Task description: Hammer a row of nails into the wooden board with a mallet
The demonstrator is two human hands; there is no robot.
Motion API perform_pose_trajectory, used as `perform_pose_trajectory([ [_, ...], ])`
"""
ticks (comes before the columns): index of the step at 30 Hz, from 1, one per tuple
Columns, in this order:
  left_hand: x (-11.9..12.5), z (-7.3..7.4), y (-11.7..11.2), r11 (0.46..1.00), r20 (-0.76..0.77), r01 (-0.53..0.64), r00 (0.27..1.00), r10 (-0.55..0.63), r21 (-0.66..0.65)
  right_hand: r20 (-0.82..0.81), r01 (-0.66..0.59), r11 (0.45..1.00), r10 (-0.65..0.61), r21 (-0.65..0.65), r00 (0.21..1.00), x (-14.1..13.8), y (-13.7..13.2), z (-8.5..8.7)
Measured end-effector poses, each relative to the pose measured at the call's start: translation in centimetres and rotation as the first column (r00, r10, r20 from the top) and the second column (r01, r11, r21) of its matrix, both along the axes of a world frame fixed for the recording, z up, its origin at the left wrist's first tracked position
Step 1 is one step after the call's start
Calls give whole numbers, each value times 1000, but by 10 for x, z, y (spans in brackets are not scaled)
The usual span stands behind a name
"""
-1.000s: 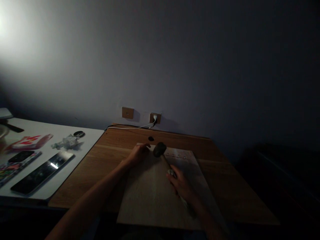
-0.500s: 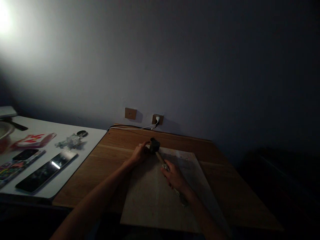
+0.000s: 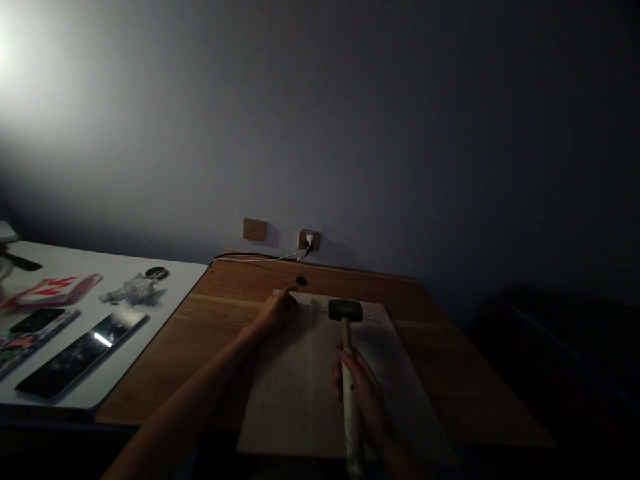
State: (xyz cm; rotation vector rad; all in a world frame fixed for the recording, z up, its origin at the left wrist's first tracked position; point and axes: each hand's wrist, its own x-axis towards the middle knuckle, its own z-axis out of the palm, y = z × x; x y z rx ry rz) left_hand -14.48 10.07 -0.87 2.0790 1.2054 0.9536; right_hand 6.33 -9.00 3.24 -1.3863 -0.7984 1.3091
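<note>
My right hand (image 3: 367, 390) is wrapped round the pale handle of a mallet (image 3: 345, 310). The mallet's dark, blocky head is over the far right part of a pale flat board (image 3: 300, 393), apart from my other hand. At the board's far left corner rests my left hand (image 3: 275, 312), its index finger reaching forward and the other fingers curled in. Whatever those fingers pinch is too small and dark to make out. Small marks or bits show along the board's far edge, blurred in the dim light.
The board lies on a brown wooden desk (image 3: 220, 333) with a dark round hole (image 3: 302, 281) near its back. A plugged socket (image 3: 310, 240) and cables are at the wall. On the white table (image 3: 180, 273) at left lie a tablet-like device (image 3: 83, 353), a phone (image 3: 37, 321), crumpled plastic (image 3: 135, 290) and a red-and-white packet (image 3: 57, 290).
The mallet head has swung away from beside my left hand, rightward, and its handle now points toward me. My right hand has come lower and nearer. My left hand stays at the corner.
</note>
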Motion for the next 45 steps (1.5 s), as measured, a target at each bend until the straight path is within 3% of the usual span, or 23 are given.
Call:
perform_pose_trajectory([
  [3,-2,2,-1,1000,-3,7,1000,-7,15,-35,126,991,-128,-53,991,2,-20,-15],
  [10,-3,4,-2,1000,13,21,1000,-22,15,39,190,973,-187,-132,982,4,-23,-30],
  [14,-1,9,-1,1000,-35,6,999,-6,1,-81,97,993,-102,-67,991,1,-23,-37],
  [16,-5,12,-2,997,-95,-26,995,33,75,-128,14,1000,-17,-26,992,6,-26,-40],
  [19,-21,13,-19,968,-235,-59,965,117,242,113,-103,995,104,-18,988,24,-36,-35],
  [21,-39,12,-42,951,-318,-42,937,144,306,443,-143,989,116,28,889,43,-44,-30],
  [23,-58,9,-74,943,-375,-47,910,176,329,729,-175,967,-14,183,684,63,-54,-27],
  [26,-75,6,-121,951,-389,-11,911,137,310,905,-342,875,-209,342,369,84,-67,-31],
  [28,-75,5,-142,957,-399,52,915,70,286,938,-434,836,-256,336,234,92,-72,-36],
  [30,-66,6,-152,961,-387,45,920,67,273,949,-464,828,-274,316,157,97,-73,-40],
  [33,-41,8,-149,972,-370,55,928,34,227,954,-429,852,-275,300,120,110,-69,-42],
  [40,55,25,-114,937,-371,328,890,-265,117,943,-234,919,-279,318,183,201,-36,-45],
  [45,127,32,-90,903,-367,418,859,-356,103,943,-81,959,-248,271,224,266,-9,-46],
])
